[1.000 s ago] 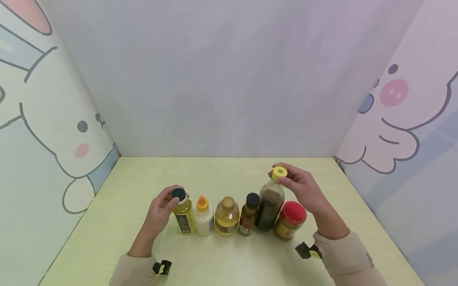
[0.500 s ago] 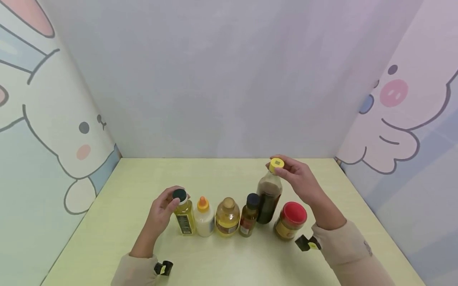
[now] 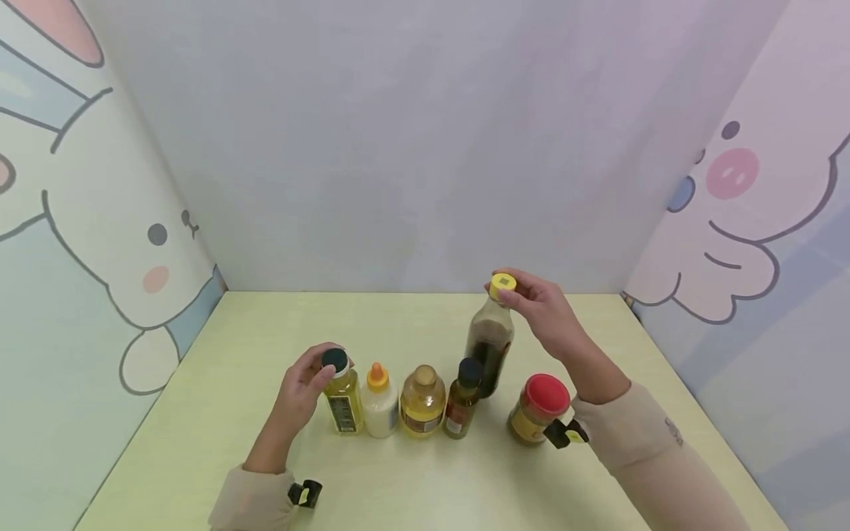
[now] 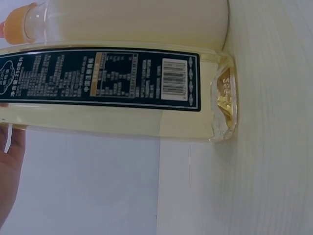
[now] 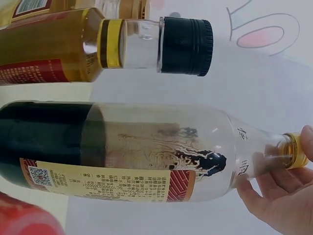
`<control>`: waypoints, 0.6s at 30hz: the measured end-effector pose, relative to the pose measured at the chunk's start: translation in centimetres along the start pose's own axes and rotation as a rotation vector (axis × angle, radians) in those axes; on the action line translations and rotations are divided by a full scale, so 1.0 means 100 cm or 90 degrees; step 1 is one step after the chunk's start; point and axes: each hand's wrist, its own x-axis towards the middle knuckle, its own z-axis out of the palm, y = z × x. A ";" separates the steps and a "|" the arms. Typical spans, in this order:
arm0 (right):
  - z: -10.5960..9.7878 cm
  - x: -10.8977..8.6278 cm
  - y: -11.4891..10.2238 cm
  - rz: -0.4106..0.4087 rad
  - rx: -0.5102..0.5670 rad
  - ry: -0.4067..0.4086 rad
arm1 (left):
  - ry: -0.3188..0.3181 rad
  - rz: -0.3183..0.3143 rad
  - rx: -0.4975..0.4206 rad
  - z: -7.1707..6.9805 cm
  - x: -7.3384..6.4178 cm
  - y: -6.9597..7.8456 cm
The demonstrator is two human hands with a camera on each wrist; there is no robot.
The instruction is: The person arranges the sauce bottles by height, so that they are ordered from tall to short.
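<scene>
My right hand (image 3: 541,313) pinches the yellow cap and neck of a tall clear bottle of dark sauce (image 3: 490,346), behind the row in the head view. Its dark liquid and yellow label show in the right wrist view. At the row's left end, my left hand (image 3: 302,387) grips a square bottle of yellow oil (image 3: 344,405) just under its dark green cap. The bottle's base stands on the table in the left wrist view. Beside it is a white squeeze bottle (image 3: 380,409) with an orange tip.
A round bottle of yellow liquid (image 3: 423,405) and a small black-capped bottle (image 3: 461,402) continue the row. A red-lidded jar (image 3: 539,409) stands to the right, apart from them. The pale table (image 3: 425,487) meets a grey back wall (image 3: 418,184); printed side walls flank it.
The right hand has moved the sauce bottle back and left, out of its spot between the black-capped bottle and the jar. The left hand keeps its grip on the oil bottle.
</scene>
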 end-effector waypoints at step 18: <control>0.017 0.027 -0.024 0.010 0.021 0.005 | 0.008 -0.011 0.012 0.001 -0.001 -0.002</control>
